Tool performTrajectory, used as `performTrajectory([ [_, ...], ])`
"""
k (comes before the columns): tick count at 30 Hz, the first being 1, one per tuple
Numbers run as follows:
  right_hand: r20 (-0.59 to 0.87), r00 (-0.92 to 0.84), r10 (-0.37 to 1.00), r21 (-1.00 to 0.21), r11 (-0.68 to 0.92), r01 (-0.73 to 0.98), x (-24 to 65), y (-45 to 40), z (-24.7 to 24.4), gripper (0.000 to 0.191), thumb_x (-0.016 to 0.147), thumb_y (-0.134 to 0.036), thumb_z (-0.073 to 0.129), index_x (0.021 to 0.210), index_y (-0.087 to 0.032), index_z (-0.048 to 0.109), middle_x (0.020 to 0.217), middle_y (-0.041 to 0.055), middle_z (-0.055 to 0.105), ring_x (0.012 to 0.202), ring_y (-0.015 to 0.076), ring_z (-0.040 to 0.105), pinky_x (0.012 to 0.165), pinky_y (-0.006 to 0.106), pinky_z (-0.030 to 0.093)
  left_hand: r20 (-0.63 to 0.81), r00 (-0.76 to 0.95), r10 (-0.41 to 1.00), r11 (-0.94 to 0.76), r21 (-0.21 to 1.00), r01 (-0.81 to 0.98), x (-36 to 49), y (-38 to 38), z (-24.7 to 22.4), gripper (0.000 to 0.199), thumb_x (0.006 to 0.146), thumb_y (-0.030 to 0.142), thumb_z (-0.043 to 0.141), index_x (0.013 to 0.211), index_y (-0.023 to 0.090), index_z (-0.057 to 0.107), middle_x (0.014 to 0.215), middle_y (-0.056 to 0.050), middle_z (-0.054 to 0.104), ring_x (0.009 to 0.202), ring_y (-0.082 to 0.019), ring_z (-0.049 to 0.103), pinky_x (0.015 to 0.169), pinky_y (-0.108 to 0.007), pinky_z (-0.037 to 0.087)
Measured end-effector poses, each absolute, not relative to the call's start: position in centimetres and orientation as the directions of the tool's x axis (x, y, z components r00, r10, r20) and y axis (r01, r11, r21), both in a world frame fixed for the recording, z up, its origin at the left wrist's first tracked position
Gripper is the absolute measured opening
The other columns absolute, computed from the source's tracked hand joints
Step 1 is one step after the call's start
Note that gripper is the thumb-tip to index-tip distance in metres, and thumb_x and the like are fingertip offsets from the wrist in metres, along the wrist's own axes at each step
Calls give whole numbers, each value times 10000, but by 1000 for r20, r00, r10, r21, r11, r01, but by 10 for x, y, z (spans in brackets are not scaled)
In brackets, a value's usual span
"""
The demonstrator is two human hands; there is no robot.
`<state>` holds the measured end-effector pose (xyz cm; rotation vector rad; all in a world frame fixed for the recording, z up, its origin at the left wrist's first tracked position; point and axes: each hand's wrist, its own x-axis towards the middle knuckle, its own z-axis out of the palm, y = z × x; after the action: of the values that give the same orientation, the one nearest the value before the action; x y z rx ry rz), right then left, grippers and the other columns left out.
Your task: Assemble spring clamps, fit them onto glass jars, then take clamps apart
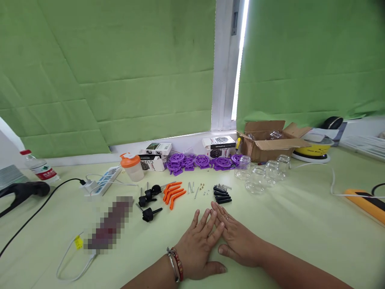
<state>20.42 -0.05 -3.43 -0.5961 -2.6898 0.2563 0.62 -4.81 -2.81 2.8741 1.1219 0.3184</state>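
Note:
My left hand [202, 249] lies flat on the pale green tabletop [288, 245], fingers spread and pointing away from me. Beside it my right hand [239, 239] also lies flat, its fingertips touching those of the left. Neither hand holds anything. Just beyond the fingertips are several black tubes [221, 196] with metal springs [224, 187] behind them. To their left lie small metal pins [191, 187], tiny brass-coloured pieces [202, 186] and several orange crank-like handles [174, 192]. Black plastic parts with metal rods [148, 214] sit further left.
Purple spoked plastic parts [201, 161] line the back, near small printed boxes [219, 144]. Glass jars [256, 180] stand before an open cardboard box [267, 148]. Left are an orange-lidded cup [132, 167], a power strip [107, 180], a cabled pixelated object [111, 224] and a bottle [40, 167].

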Motion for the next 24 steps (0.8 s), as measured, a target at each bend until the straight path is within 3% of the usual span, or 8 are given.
performTrajectory([
  [5,279,-791,545,-252,836,487,206,2,-36,811,882,-510,347,1416,-138,-135,1491,113,-151,1369,296,-61,1117,466,117,307,600,739,-609,-75,790,-2,-40,-30,806,796,630,355,1430,218,76,1500,-138,94,1358,-347,116,1053,-579,39],
  [7,273,-739,615,-271,787,555,209,3,-37,790,889,-489,343,1416,-149,-138,1489,98,-162,1368,294,-71,1116,470,113,406,451,795,-439,-128,889,-15,-31,-23,745,804,596,386,1419,237,165,1483,-136,185,1344,-354,164,1044,-581,59],
  [10,256,-659,707,-323,705,631,214,6,-36,748,904,-451,318,1413,-165,-151,1485,69,-185,1368,279,-80,1117,455,127,496,98,863,-53,-103,993,-43,-21,-4,590,850,480,378,1352,173,348,1389,-173,375,1282,-352,310,1027,-557,165],
  [13,241,-610,755,-371,653,660,216,7,-31,718,915,-429,292,1406,-191,-174,1480,39,-206,1368,265,-91,1117,447,137,389,-143,910,188,-79,979,-70,-22,19,474,882,429,287,1106,127,576,991,-170,646,944,-293,591,816,-408,415],
  [15,229,-597,769,-396,634,664,217,8,-28,703,919,-421,280,1402,-205,-183,1479,27,-211,1368,259,-92,1117,445,144,357,-287,889,335,-80,939,-83,-27,30,487,881,441,248,937,138,625,845,-150,656,791,-282,618,666,-359,437],
  [17,214,-597,773,-415,625,661,216,8,-27,693,922,-418,273,1400,-215,-186,1478,24,-214,1368,257,-93,1116,448,147,326,-391,861,429,-53,902,-90,-32,36,497,872,468,238,900,150,619,846,-144,650,756,-278,620,599,-332,427],
  [20,187,-601,777,-436,614,658,215,8,-28,686,924,-422,266,1397,-224,-189,1476,25,-220,1367,256,-100,1115,457,144,157,-487,859,491,14,871,-98,-36,38,471,838,510,290,952,176,603,868,-133,653,784,-291,623,570,-331,425],
  [24,178,-589,788,-451,597,663,216,9,-31,682,925,-426,263,1402,-220,-179,1478,29,-219,1367,251,-112,1115,457,144,-67,-466,882,470,76,879,-109,-34,33,371,763,497,434,920,213,613,949,-125,654,879,-307,611,625,-366,439],
])
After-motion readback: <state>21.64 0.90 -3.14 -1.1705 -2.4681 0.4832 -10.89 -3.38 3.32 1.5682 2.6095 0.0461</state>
